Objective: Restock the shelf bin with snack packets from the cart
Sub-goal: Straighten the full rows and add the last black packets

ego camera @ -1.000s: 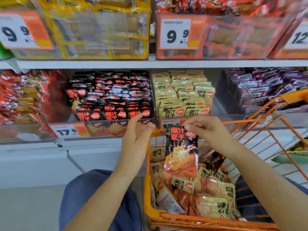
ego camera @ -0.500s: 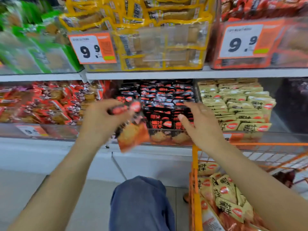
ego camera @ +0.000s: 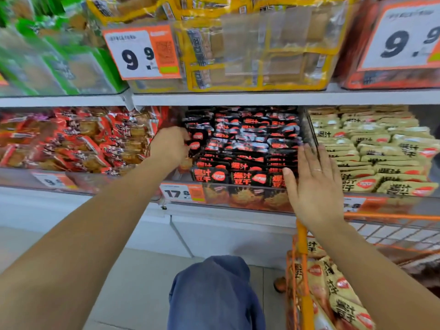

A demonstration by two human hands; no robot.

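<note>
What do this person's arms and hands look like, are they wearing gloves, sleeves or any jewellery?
No gloves and no sleeves in view: both forearms are bare down to the hands. The left hand shows nothing worn. The right hand has a thin pale ring on one finger. No watch or bracelet shows on either wrist. Below, a knee in blue fabric is visible.

"9.9" on yellow bin's tag

We're looking at glossy black foil snack packets shining in a clear plastic shelf bin. We're seeing an orange-coated metal wire cart, a smooth matt white shelf, paper price tags and soft blue cloth on the knee.
</note>
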